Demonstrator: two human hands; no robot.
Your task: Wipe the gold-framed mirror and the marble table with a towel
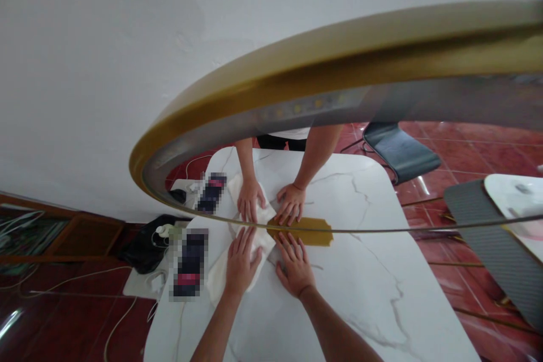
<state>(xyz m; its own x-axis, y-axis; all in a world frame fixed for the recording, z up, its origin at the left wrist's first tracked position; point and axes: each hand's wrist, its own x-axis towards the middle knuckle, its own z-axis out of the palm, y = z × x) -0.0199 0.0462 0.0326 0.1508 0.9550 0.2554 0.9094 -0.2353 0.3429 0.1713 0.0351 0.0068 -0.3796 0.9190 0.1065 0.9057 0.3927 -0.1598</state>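
A large round mirror with a gold frame (237,85) stands on a white marble table (360,294), resting on a gold base (311,233). My left hand (241,260) lies flat, fingers spread, on a white cloth (220,277) that is pressed to the foot of the mirror glass. My right hand (294,266) lies open and flat on the table, fingertips at the gold base. Holding nothing, both hands appear again in the mirror's reflection (271,201), along with the forearms.
A blurred-out dark object (190,263) lies on the table left of the cloth. Below the table's left side are red floor tiles, white cables and a black bag (144,246). A grey ribbed panel (496,249) stands at the right. A dark chair (401,153) shows in the reflection.
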